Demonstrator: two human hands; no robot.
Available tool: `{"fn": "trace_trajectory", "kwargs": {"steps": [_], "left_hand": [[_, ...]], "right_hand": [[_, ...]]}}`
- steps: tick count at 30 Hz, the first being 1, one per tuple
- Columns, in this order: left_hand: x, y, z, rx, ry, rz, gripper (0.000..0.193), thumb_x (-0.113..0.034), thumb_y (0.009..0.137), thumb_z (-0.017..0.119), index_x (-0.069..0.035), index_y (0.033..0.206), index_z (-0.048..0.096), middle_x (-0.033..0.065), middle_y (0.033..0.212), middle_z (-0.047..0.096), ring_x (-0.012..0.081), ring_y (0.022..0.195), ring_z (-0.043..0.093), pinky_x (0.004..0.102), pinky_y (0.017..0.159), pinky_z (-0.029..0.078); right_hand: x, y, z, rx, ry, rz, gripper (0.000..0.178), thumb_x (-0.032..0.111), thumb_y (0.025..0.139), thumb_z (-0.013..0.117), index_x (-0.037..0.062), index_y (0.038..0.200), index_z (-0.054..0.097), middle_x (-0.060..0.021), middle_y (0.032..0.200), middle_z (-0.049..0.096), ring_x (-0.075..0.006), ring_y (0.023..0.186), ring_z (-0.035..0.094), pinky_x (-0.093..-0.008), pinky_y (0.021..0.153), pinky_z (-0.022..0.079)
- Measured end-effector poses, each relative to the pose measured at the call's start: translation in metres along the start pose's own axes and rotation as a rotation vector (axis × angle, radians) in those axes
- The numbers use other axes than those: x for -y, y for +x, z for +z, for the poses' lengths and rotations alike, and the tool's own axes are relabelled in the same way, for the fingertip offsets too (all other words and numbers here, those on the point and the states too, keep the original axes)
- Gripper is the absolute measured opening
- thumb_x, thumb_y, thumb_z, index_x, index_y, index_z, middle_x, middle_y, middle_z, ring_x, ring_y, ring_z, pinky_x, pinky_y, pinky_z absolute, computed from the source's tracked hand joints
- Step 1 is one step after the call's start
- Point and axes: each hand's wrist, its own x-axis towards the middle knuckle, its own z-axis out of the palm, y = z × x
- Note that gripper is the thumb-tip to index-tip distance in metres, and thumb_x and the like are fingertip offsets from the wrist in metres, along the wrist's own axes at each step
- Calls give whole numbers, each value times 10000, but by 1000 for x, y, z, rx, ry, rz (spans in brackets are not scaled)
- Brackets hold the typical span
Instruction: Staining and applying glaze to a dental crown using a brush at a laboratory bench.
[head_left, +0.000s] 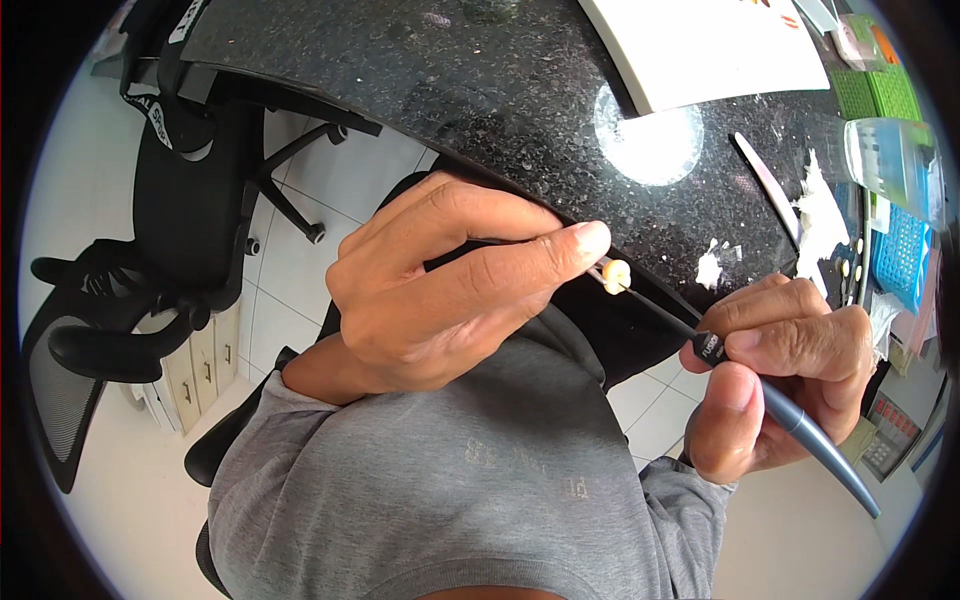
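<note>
Pinched between thumb and index finger of my left hand [455,285] is a thin dark metal instrument, mostly hidden by the fingers. At its tip sits a small cream-yellow dental crown [616,277], shaped like a molar. My right hand [800,350] is closed round a brush [815,435] with a blue-grey tapered handle and a black collar. The brush's slender shaft points left, and its fine tip reaches the crown; whether they touch I cannot tell. Both hands are held at the near edge of the black countertop [480,80].
On the counter lie a white slab [710,55], a slim pale tool [765,185], crumpled tissue [820,225] and white scraps [709,268]. A clear plastic container [890,160], a green basket [895,95] and a blue basket [902,255] stand at right. A black office chair [195,200] is at left.
</note>
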Motion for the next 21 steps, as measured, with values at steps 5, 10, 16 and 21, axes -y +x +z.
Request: {"fn": "trace_trajectory", "kwargs": {"steps": [5,10,16,21], "left_hand": [[-1,1,0,0,1,1,318,131,645,722,13,937,682,115,835,625,120,646,575,181,500,457],[0,1,1,-12,-8,17,320,137,641,721,20,936,681,117,829,625,118,634,570,177,492,451],[2,0,2,-29,-19,26,317,139,646,719,21,938,682,116,818,623,117,631,568,176,486,448],[1,0,2,-28,-15,22,313,136,645,722,23,933,682,118,821,621,118,634,567,177,489,448]], "right_hand": [[-1,0,1,0,-4,-16,239,177,845,649,27,839,464,-130,639,544,-119,494,511,-204,473,403],[-2,0,1,8,7,-55,221,149,840,642,20,842,463,-130,640,541,-121,489,513,-202,468,405],[-1,3,0,41,16,-53,221,151,842,642,23,841,462,-130,645,547,-121,495,517,-203,479,408],[-2,1,1,15,11,-68,227,155,841,647,24,842,461,-131,653,550,-121,497,518,-207,484,411]]}}
